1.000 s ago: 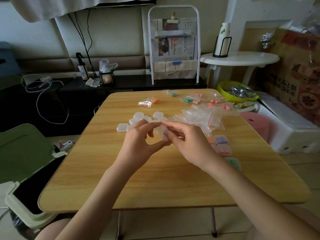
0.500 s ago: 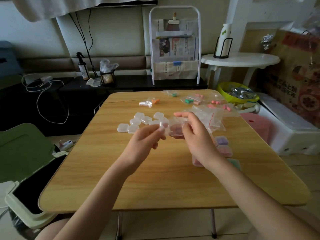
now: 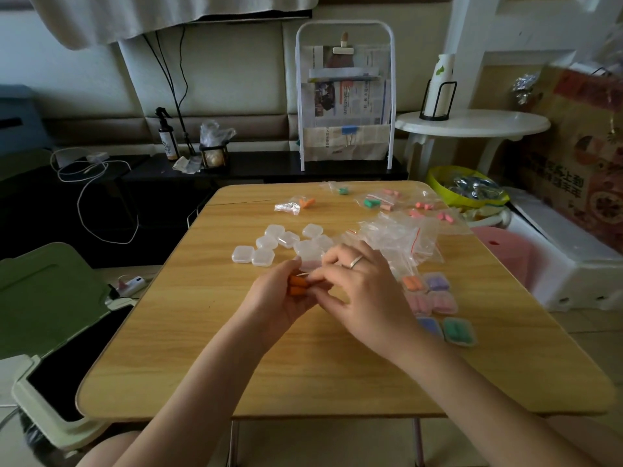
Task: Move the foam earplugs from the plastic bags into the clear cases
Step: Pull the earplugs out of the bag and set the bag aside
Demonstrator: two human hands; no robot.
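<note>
Orange earplugs [image 3: 298, 286] in left hand [image 3: 279, 299]. Light wood-grain surface [image 3: 337, 372]. Filled cases: purple [image 3: 437, 282], pink [image 3: 442, 302], green [image 3: 459, 330]. Red-striped clear bags [image 3: 404, 235]. Yellow bowl [image 3: 438, 178].

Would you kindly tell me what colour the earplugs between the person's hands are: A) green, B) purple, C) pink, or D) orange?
D: two orange earplugs show between the left hand and the right hand, over the wooden table.

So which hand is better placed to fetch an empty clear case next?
Probably the right hand: the left hand grips the orange earplugs, and the empty cases lie just beyond the right fingers.
</note>
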